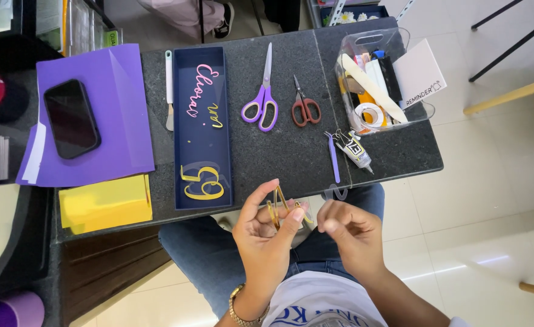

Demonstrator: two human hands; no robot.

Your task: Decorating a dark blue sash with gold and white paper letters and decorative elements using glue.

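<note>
- Cut-out (277, 206) in the left hand (265, 233): gold.
- Table (291, 148): dark speckled grey.
- Tray (201, 130): navy, with pink and yellow lettering.
- Big scissors (262, 100): purple handles.
- Small scissors (305, 108): dark red handles.
- Phone (71, 118): black, on purple paper (118, 115).
- Pad (105, 203): yellow.
- Tweezers (333, 158): purple.
- Jeans (200, 254): blue.
- Bracelet (238, 310): gold.

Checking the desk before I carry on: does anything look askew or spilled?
Nothing is spilled. The white card leans tilted against the clear bin, and the glue tube lies slanted near the table edge.
</note>
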